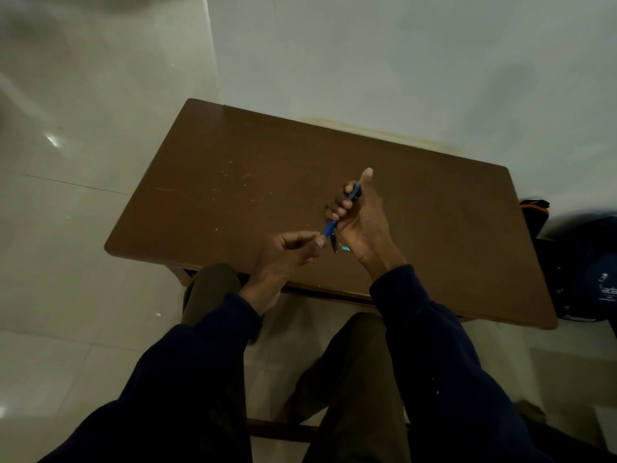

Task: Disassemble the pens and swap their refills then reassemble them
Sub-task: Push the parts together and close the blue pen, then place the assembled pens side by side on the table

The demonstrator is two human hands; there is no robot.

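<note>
My right hand [359, 215] grips a blue pen [331, 226] over the brown table [233, 182], fingers curled round its barrel and thumb pointing up. The pen slants down to the left. My left hand [293, 250] pinches the pen's lower end between thumb and fingertips. Just below the pen, a dark pen part [334, 243] and a small teal piece [345, 249] lie on the table beside my right wrist. The light is dim and small parts are hard to make out.
The table stands against a pale wall, with tiled floor to its left. A dark bag [581, 262] sits on the floor at the table's right end. My knees are under the table's near edge.
</note>
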